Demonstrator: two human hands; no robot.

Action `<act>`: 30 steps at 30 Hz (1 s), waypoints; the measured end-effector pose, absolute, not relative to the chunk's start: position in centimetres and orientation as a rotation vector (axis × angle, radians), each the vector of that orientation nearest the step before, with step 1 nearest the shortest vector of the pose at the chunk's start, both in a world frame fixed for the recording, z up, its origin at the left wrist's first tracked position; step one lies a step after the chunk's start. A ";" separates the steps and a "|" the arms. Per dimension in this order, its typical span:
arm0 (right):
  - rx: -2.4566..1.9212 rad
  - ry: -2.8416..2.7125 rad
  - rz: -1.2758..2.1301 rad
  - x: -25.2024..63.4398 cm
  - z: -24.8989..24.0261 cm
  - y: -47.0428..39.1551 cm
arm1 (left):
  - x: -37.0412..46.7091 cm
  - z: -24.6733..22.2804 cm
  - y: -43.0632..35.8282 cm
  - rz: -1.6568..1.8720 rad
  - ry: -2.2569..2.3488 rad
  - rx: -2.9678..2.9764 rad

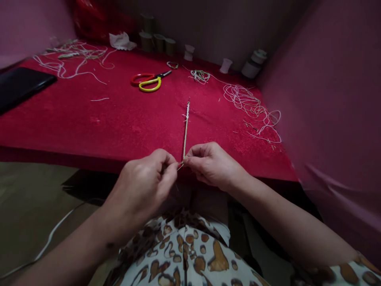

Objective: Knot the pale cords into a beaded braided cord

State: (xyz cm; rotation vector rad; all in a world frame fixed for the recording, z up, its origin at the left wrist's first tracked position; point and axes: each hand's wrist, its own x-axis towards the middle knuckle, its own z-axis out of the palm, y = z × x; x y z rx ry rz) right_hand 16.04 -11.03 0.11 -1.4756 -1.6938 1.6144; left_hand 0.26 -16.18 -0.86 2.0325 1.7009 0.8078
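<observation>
A thin braided cord (185, 133), pale green with a white knotted part at its far end, runs straight from a small pin-like fixing on the red cloth toward me. At its near end, by the table's front edge, my left hand (149, 174) pinches thin strands between thumb and forefinger. Close on the other side, my right hand (211, 165) is closed in a pinch at the same end of the cord. The fingertips nearly meet, and they partly hide the strands there.
The red cloth (119, 115) covers the table. Scissors (150, 81), a green-white cord bundle (200, 75) and thread spools (189, 52) lie farther back. Loose white thread (244, 99) is at right, tangled cords (79, 55) at left. A black phone (25, 85) rests at the left edge.
</observation>
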 end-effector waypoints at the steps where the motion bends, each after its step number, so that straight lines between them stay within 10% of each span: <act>1: -1.470 -1.690 1.604 15.9 0.0 -11.1 | 0.6 -1.1 -16.5 0.833 1.688 2.085; 30: -1.340 -1.595 1.844 16.6 -0.2 -10.5 | -0.7 -4.2 -18.4 0.606 1.549 2.158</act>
